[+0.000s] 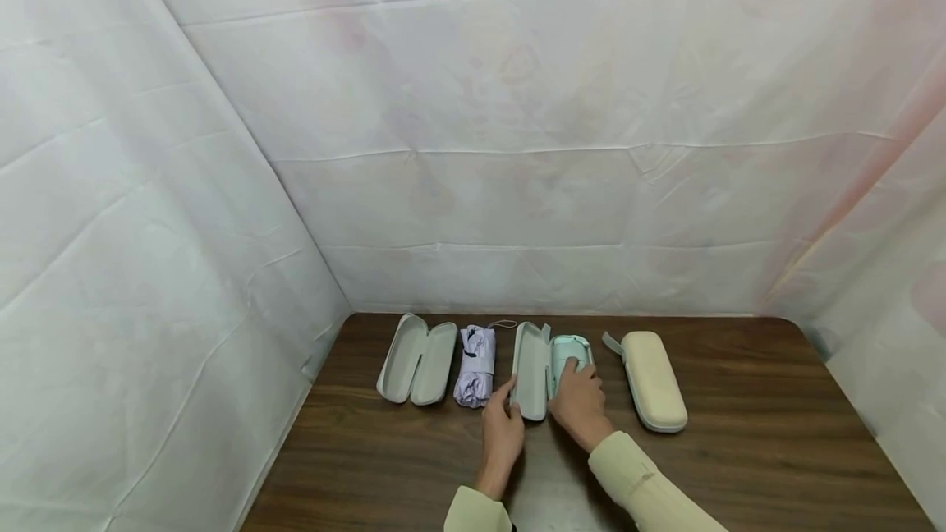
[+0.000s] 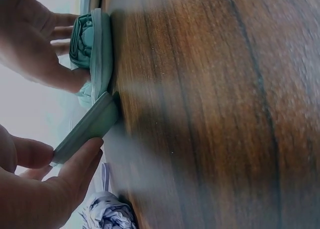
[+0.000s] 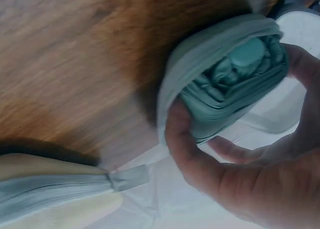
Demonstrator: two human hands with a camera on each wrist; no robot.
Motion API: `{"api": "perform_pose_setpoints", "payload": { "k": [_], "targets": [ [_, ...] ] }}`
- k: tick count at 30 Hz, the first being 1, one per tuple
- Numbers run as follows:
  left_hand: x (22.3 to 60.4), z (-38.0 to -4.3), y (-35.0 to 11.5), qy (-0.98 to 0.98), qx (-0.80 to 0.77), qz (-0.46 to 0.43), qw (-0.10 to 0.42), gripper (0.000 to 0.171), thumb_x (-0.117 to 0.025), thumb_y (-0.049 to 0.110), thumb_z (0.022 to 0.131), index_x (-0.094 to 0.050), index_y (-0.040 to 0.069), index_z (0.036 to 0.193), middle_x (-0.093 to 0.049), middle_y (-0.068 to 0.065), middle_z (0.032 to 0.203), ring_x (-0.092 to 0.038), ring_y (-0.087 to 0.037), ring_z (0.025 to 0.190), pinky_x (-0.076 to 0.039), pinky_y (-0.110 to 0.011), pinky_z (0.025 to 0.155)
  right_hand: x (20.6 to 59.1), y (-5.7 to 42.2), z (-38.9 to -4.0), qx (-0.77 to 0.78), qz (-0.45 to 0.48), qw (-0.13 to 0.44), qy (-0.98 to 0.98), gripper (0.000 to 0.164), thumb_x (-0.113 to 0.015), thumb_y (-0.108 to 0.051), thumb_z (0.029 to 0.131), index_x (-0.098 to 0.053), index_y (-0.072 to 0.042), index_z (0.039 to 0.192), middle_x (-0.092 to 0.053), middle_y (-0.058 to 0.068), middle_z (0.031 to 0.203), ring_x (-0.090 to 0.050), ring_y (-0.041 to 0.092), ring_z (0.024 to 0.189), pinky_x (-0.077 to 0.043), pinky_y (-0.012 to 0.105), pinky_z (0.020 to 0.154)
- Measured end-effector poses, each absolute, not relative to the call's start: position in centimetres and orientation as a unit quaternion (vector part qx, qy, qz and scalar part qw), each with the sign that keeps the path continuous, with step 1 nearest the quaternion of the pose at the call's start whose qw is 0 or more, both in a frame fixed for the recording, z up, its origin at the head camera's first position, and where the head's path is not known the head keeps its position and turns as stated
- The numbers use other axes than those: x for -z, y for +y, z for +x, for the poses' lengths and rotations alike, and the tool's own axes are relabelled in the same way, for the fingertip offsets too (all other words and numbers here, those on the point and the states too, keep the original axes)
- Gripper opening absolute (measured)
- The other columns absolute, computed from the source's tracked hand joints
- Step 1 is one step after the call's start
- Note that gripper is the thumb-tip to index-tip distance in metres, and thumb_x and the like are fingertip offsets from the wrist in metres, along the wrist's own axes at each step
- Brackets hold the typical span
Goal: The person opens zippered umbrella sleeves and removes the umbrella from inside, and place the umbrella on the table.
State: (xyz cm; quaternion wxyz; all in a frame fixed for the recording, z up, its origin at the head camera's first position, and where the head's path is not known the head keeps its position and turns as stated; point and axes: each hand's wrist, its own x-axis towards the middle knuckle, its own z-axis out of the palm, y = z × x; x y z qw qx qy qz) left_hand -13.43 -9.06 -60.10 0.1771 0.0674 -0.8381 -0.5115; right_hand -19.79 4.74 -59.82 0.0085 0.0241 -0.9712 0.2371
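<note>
**Observer A:** Three cases lie in a row at the far edge of the bench (image 1: 739, 450), in the lower middle of the head view. Report the centre unit.

**Observer B:** The open grey-green case (image 1: 534, 372) lies at centre frame, lid half toward the left. A folded mint-green umbrella (image 1: 571, 349) sits in its right half. The right hand (image 1: 580, 401) rests on top of that umbrella; in the right wrist view the thumb and fingers (image 3: 187, 139) curl round the folded bundle, so this grip is pinching the umbrella inside the case.

**Observer A:** And the left hand?

**Observer B:** The left hand (image 1: 502, 429) is at the near end of the lid half. In the left wrist view its fingertips (image 2: 82, 159) touch the lid edge, fingers fairly straight; this grip is spread, not clamped.

**Observer A:** Surrounding items?

**Observer B:** A lilac folded umbrella (image 1: 475, 366) lies just left of the open case. Further left lies a second open case (image 1: 417, 360). A closed cream case (image 1: 654, 380) lies to the right, near the right hand but apart from it.
</note>
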Motion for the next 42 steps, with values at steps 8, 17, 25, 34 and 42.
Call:
{"api": "perform_pose_setpoints", "payload": {
  "k": [8, 17, 25, 34, 42],
  "targets": [
    [60.0, -13.2, -9.1, -0.832, 0.518, 0.071, 0.186, 0.045, -0.058, -0.018, 0.093, -0.067, -0.005, 0.135, -0.069, -0.024, 0.134, -0.063, -0.043, 0.127, -0.054, -0.056, 0.098, 59.3, 6.7, -20.2, -0.343, 0.016, -0.016, -0.939, 0.080, -0.087, -0.012, 0.078, -0.041, 0.015, 0.137, -0.047, 0.048, 0.118, -0.063, 0.053, 0.079, -0.058, 0.056, 0.064],
    [60.2, -13.0, -9.5, -0.829, 0.522, 0.071, 0.188, 0.047, -0.053, -0.019, 0.096, -0.063, -0.008, 0.140, -0.064, -0.029, 0.139, -0.060, -0.046, 0.131, -0.051, -0.059, 0.104, 58.7, 9.3, -20.3, -0.429, 0.017, -0.051, -0.902, 0.081, -0.082, -0.015, 0.085, -0.040, 0.010, 0.149, -0.053, 0.040, 0.135, -0.062, 0.048, 0.110, -0.055, 0.057, 0.085],
    [60.8, -12.9, -9.8, -0.822, 0.533, 0.079, 0.185, 0.047, -0.053, -0.018, 0.096, -0.063, -0.007, 0.140, -0.063, -0.029, 0.141, -0.059, -0.046, 0.132, -0.051, -0.059, 0.104, 58.9, 10.4, -19.5, -0.464, 0.022, -0.009, -0.886, 0.077, -0.077, -0.011, 0.085, -0.040, 0.010, 0.151, -0.052, 0.040, 0.137, -0.058, 0.049, 0.115, -0.053, 0.058, 0.086],
    [60.7, -12.8, -9.9, -0.830, 0.513, 0.080, 0.203, 0.046, -0.053, -0.018, 0.095, -0.064, -0.008, 0.138, -0.065, -0.032, 0.137, -0.060, -0.048, 0.129, -0.054, -0.058, 0.099, 58.6, 11.3, -19.5, -0.419, 0.014, 0.078, -0.905, 0.076, -0.078, -0.007, 0.083, -0.044, 0.009, 0.150, -0.052, 0.039, 0.128, -0.060, 0.050, 0.105, -0.054, 0.062, 0.084],
    [60.0, -12.8, -10.3, -0.829, 0.506, 0.108, 0.211, 0.045, -0.055, -0.019, 0.093, -0.068, -0.006, 0.135, -0.068, -0.029, 0.133, -0.063, -0.045, 0.127, -0.054, -0.058, 0.098, 58.8, 12.3, -19.9, -0.387, 0.015, 0.113, -0.915, 0.073, -0.076, -0.004, 0.084, -0.045, 0.011, 0.149, -0.050, 0.040, 0.121, -0.061, 0.053, 0.096, -0.054, 0.061, 0.078]
  ]
}}
